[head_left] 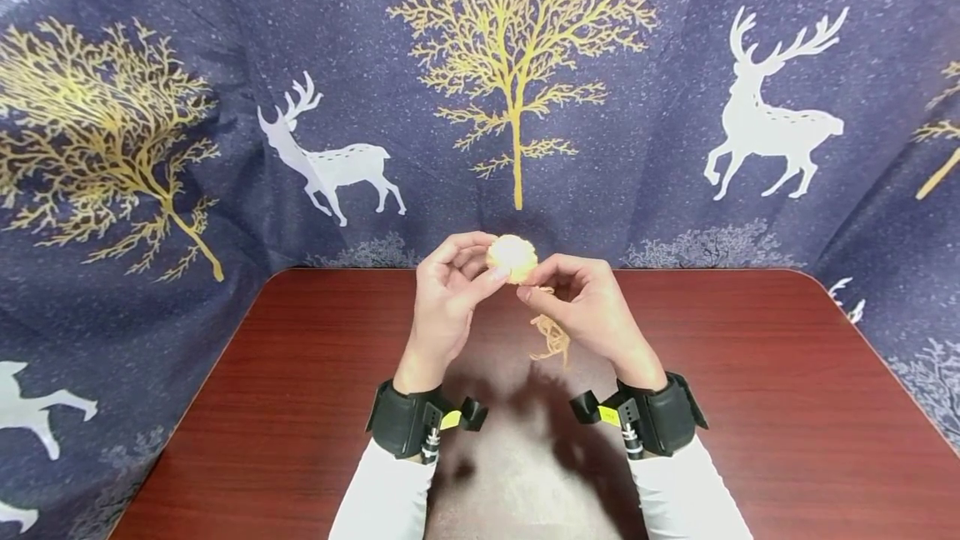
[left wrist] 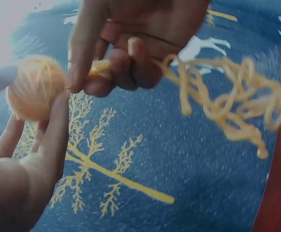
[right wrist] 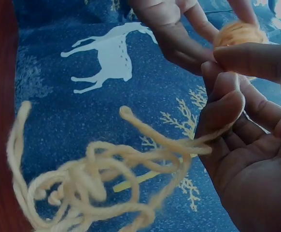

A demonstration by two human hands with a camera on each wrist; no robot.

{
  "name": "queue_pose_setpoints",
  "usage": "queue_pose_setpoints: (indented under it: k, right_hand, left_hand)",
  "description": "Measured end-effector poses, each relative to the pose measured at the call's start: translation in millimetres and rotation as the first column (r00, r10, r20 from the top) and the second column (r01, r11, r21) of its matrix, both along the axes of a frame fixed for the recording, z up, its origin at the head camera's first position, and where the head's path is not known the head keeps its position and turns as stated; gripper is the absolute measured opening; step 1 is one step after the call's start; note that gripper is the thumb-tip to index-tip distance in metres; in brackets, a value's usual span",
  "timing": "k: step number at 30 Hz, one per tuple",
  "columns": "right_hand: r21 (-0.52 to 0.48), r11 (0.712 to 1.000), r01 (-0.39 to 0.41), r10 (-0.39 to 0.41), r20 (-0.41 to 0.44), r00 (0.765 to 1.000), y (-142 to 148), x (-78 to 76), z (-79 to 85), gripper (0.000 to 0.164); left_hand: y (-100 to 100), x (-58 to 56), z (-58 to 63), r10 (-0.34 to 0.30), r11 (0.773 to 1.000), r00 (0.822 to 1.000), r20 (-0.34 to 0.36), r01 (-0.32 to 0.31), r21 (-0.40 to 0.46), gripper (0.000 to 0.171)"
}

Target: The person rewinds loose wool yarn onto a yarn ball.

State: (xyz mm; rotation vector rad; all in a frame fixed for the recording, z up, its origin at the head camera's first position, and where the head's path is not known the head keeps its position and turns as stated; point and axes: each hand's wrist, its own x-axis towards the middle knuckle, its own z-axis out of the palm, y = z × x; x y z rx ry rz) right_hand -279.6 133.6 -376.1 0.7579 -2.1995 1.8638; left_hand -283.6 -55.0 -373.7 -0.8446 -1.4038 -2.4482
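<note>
A small ball of pale orange yarn [head_left: 512,257] is held up above the far part of the table. My left hand [head_left: 448,297] grips it from the left between thumb and fingers, as the left wrist view shows with the yarn ball [left wrist: 36,88]. Close against its right side, my right hand [head_left: 588,307] pinches the strand of yarn. From the right hand's curled fingers a loose tangle of yarn [head_left: 552,336] hangs down; in the right wrist view the tangled yarn [right wrist: 97,179] shows several loops and loose ends.
Beneath the hands lies a reddish-brown table [head_left: 300,373] with a pale glare patch at its near middle. A dark blue cloth [head_left: 600,190] printed with white deer and golden trees hangs behind it. Both wrists wear black straps [head_left: 405,419] with small cameras.
</note>
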Motion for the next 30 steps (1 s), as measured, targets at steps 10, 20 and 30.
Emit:
queue_pose_setpoints:
  k: [10,20,30]
  right_hand:
    - [0.005,1.000,0.022,-0.021,-0.065,0.998,2,3.6,4.5,0.007]
    - [-0.174,0.985,0.011,-0.019,-0.046,0.999,11,0.4,5.2,0.008]
    - [-0.168,0.986,-0.017,0.013,-0.025,1.000,10,-0.4,3.6,0.008]
  left_hand:
    - [-7,-6.4,-4.6,0.281,0.895,0.954,-0.100,-0.298,-0.331,0.034]
    - [-21,-6.1,-5.5,-0.060,0.770,0.997,-0.049,0.015,-0.638,0.032]
    - [-24,-0.3,-0.6,-0.426,0.856,0.901,-0.088,0.370,-0.361,0.036]
